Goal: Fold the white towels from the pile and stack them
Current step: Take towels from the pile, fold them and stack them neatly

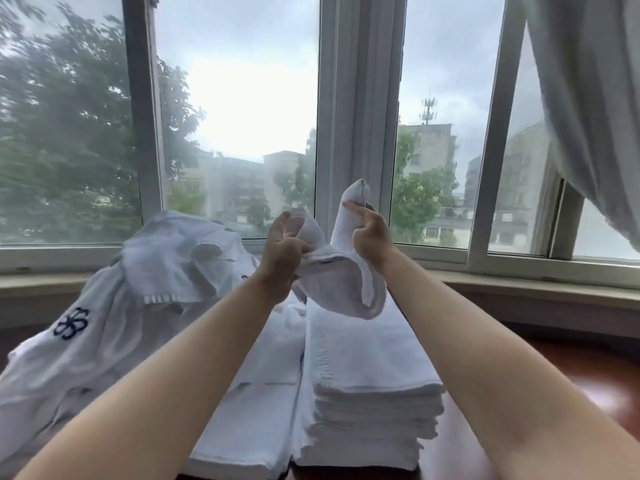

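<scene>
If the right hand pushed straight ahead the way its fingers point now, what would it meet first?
The right hand holds the towel and points up and away toward the window frame. Beyond the towel, the frame is probably first, though depth is unclear.

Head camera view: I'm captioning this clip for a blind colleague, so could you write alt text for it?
Two bare hands, left hand and right hand, hold a white towel up in front of a window. Below it sits a stack of folded towels; a second, lower stack lies beside it. An unfolded pile lies to the left.
</scene>
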The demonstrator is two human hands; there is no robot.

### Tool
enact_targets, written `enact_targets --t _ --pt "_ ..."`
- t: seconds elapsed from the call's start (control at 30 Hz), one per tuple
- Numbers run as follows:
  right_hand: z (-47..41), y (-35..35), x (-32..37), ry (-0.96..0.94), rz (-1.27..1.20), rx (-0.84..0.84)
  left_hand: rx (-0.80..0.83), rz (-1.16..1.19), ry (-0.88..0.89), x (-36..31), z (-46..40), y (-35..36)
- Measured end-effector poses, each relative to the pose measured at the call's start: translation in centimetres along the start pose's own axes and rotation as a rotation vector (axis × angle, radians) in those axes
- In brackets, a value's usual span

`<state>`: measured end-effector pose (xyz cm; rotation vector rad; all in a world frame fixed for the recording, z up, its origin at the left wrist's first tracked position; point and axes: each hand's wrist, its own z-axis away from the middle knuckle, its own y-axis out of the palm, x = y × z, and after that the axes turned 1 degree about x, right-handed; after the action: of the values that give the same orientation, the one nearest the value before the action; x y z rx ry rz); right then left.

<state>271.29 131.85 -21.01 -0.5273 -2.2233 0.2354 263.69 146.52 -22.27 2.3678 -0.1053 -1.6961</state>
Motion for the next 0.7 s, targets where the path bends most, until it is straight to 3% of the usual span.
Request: enact_targets --t 0.2,0.3,0.37,0.57,0.7 --pt "-6.2 1.6 -6.0 0.086 -0.026 0.078 -0.006 0.096 -0.020 3.5 -5.5 2.6" --pt "-5.9 1.7 -11.8 0.405 0.289 0.318 -0.111 0.094 -0.160 6.4 -6.5 3.4" --pt "-4.3 2.0 -14.9 0.623 0.318 0.421 -0.194 0.105 -0.255 7.9 -6.6 3.6" --pt "-2.5 1.1 -16.0 0.688 0.159 0.147 -0.341 0.063 -0.251 8.9 -6.6 4.4" --pt "-0.3 -0.2 -13.0 0.902 -0.150 0.109 -0.400 0.190 -0.328 7.4 -4.8 5.5"
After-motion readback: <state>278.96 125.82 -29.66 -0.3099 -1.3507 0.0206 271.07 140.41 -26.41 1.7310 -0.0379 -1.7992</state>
